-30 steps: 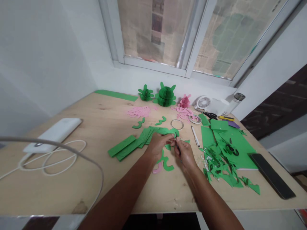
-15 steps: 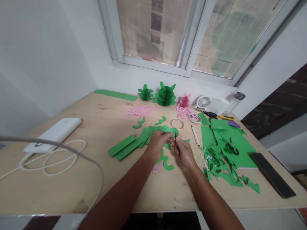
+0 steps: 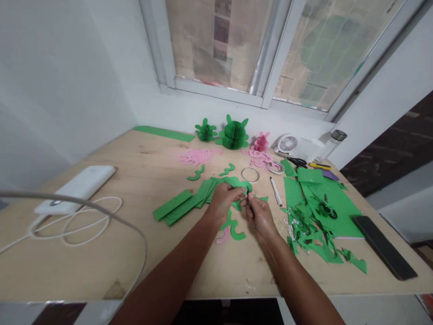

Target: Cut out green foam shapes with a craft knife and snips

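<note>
My left hand (image 3: 223, 198) pinches a green curved paper piece (image 3: 244, 184) between thumb and fingers, above the middle of the table. Close against it, my right hand (image 3: 260, 211) is closed round a slim dark pen-like tool (image 3: 251, 206), its tip at the paper's edge; its exact kind is hard to see. A fanned row of green paper strips (image 3: 182, 205) runs leftward from under my left hand. Below my hands lie a wavy green cutout (image 3: 236, 231) and a pink one (image 3: 222, 236). Two more green cutouts (image 3: 196, 173) rest farther back.
Green scraps (image 3: 313, 237) and green sheets (image 3: 345, 207) cover the right side, beside a black phone-like slab (image 3: 385, 247). A white marker (image 3: 276, 191), tape rings (image 3: 250, 175), pink cutouts (image 3: 196, 156), paper figures (image 3: 234, 133) and a fan (image 3: 287, 143) stand behind. A cable (image 3: 101, 210) loops at left.
</note>
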Demonstrator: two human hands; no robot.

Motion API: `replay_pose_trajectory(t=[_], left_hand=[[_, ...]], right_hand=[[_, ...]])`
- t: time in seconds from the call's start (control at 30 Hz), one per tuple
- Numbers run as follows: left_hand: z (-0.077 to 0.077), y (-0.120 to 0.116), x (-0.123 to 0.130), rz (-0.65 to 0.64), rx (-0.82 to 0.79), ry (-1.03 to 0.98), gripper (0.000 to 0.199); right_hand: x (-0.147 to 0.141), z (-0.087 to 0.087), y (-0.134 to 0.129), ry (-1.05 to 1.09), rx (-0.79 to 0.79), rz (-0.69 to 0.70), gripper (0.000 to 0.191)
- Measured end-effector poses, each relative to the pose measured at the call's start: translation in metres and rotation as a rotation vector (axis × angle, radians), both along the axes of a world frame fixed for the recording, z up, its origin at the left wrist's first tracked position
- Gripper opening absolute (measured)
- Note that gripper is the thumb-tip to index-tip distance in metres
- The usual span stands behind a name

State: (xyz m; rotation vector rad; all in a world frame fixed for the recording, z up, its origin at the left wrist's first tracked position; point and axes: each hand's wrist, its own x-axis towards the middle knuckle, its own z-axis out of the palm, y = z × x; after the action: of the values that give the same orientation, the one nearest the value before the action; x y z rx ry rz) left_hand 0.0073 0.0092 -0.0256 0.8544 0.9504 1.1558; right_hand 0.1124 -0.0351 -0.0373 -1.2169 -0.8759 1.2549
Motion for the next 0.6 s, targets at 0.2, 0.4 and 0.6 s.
replay_pose_trajectory(t=[0.2, 0.4, 0.6], left_hand=[[0.0013, -0.0016, 0.0002, 0.051, -0.016, 0.001, 0.015], [0.0010, -0.0007, -0.0005, 0.053, -0.018, -0.008, 0.017], [0.0013, -0.0010, -0.0014, 0.054, -0.003, -0.008, 0.018]], right_hand=[[0.0002, -0.0009, 0.0004, -0.010, -0.002, 0.006, 0.051], [0.0002, -0.0018, 0.0000, 0.004, 0.001, 0.015, 0.052], [-0.0006, -0.0020, -0.0005, 0.036, -0.016, 0.032, 0.051]])
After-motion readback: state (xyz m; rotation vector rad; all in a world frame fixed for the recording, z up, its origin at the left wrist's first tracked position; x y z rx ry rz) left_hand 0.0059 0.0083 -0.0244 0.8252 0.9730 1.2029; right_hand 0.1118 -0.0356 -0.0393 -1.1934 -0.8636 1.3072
